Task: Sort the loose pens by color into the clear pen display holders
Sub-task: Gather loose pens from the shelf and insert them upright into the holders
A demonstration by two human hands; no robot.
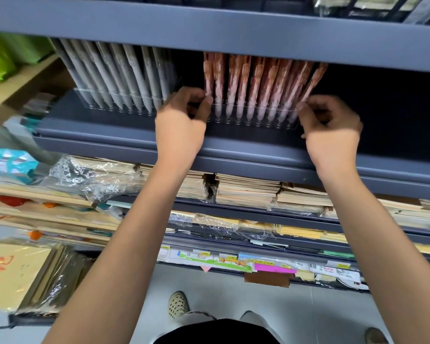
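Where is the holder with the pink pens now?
The pink-pen holder sits centre-right in the head view on the grey shelf, right of the grey-pen holder; left hand and right hand grip its ends.

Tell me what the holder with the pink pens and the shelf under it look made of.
The clear holder: transparent rigid plastic, likely acrylic, glossy; the pink pens show straight through its front wall and its edges catch light. The shelf: probably painted sheet metal, matte blue-grey; even colour, folded front lip, soft sheen.
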